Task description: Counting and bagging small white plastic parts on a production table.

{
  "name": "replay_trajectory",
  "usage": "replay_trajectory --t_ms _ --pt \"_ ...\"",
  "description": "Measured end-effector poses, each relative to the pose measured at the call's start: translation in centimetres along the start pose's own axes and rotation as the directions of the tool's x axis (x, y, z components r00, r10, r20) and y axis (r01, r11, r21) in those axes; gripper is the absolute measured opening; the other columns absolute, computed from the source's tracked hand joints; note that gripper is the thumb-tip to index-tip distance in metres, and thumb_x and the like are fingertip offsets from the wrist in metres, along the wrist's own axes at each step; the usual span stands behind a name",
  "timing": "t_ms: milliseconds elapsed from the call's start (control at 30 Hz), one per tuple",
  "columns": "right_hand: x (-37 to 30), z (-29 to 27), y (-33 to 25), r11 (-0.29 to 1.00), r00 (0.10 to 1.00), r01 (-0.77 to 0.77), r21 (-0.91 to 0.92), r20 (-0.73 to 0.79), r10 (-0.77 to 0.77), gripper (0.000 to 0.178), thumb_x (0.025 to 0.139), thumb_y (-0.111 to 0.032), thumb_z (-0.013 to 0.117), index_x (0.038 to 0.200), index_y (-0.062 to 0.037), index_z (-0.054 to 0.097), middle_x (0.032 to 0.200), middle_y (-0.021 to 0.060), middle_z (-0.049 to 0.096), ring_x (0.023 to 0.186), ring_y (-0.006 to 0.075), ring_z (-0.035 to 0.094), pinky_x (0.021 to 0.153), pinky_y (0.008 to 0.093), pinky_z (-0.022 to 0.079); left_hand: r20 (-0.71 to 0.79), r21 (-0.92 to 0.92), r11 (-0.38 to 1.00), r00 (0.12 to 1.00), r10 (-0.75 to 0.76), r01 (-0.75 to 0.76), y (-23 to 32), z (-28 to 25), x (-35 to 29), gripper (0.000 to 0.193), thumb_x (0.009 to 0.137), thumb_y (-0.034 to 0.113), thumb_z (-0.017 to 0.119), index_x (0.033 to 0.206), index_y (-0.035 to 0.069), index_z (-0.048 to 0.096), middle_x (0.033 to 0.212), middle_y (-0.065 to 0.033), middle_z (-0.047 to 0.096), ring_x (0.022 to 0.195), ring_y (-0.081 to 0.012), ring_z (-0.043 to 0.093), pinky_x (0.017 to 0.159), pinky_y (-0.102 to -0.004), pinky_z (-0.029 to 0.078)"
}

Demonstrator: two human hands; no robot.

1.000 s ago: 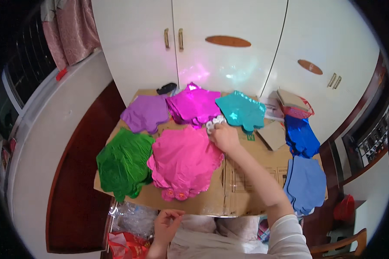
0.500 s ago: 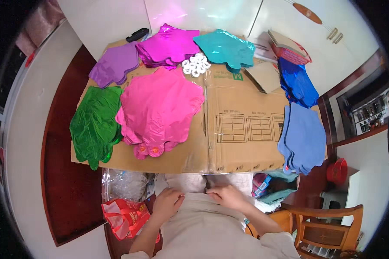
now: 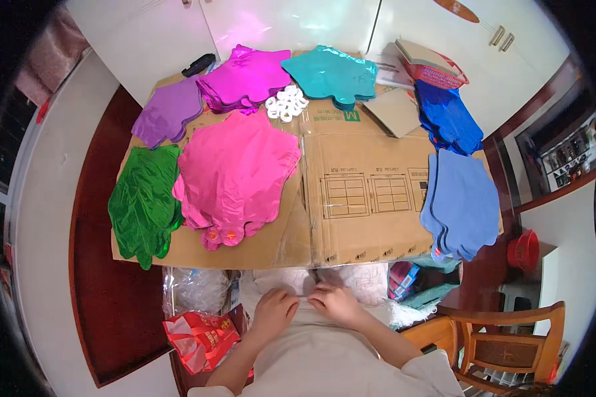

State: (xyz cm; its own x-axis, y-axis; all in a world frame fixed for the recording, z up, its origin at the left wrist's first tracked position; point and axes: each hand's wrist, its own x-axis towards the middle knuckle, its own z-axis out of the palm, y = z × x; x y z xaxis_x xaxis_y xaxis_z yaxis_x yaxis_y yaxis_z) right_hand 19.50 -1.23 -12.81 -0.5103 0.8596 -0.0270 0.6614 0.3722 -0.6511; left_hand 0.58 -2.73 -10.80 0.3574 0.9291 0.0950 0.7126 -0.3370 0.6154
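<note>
My left hand (image 3: 277, 310) and my right hand (image 3: 336, 304) are close together over my lap, just below the table's front edge. The fingertips of both are pinched, and a thin pale thing seems to lie between them, too small to name. Beyond them, flat shiny foil pieces that look like deflated balloons lie in stacks on cardboard (image 3: 371, 245). The large pink stack (image 3: 238, 172) is nearest to my hands, beside the green stack (image 3: 144, 202). Small white rings (image 3: 286, 104) sit in a heap behind the pink stack.
Around the cardboard are purple (image 3: 167, 114), magenta (image 3: 245, 76), teal (image 3: 331, 74), dark blue (image 3: 449, 118) and pale blue stacks (image 3: 462, 202). A red basket (image 3: 437, 74) stands far right. Below are a red bag (image 3: 205, 341) and a wooden chair (image 3: 510, 347).
My hands have come closer together, the right moving left toward the left hand. The view has shifted slightly; the stacks lie as before.
</note>
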Motion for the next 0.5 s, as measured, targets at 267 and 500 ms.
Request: replay_trajectory --t_ms 267,500 --pt "0.2 -1.9 -0.4 0.98 0.999 -0.034 0.196 0.013 0.032 0.008 0.075 -0.015 0.057 0.077 -0.008 0.061 0.083 0.0081 0.06 0.08 0.025 0.057 0.068 0.037 0.046 0.026 0.062 0.997 0.998 0.054 -0.055 0.2 0.1 0.6 0.009 0.07 0.016 0.061 0.074 0.009 0.057 0.08 -0.0072 0.054 0.08 -0.0252 0.053 0.07 -0.0378 0.042" --pt "0.0 -4.7 -1.8 0.891 0.988 -0.14 0.432 0.004 0.153 0.01 0.081 -0.015 0.055 0.083 -0.0055 0.053 0.072 0.0094 0.057 0.067 0.028 0.057 0.058 0.0369 0.045 0.103 0.061 0.997 0.994 0.044 -0.05 0.5 -3.1 1.2 0.017 0.07 0.019 0.061 0.083 0.009 0.058 0.087 -0.0067 0.057 0.084 -0.0253 0.052 0.075 -0.0395 0.038"
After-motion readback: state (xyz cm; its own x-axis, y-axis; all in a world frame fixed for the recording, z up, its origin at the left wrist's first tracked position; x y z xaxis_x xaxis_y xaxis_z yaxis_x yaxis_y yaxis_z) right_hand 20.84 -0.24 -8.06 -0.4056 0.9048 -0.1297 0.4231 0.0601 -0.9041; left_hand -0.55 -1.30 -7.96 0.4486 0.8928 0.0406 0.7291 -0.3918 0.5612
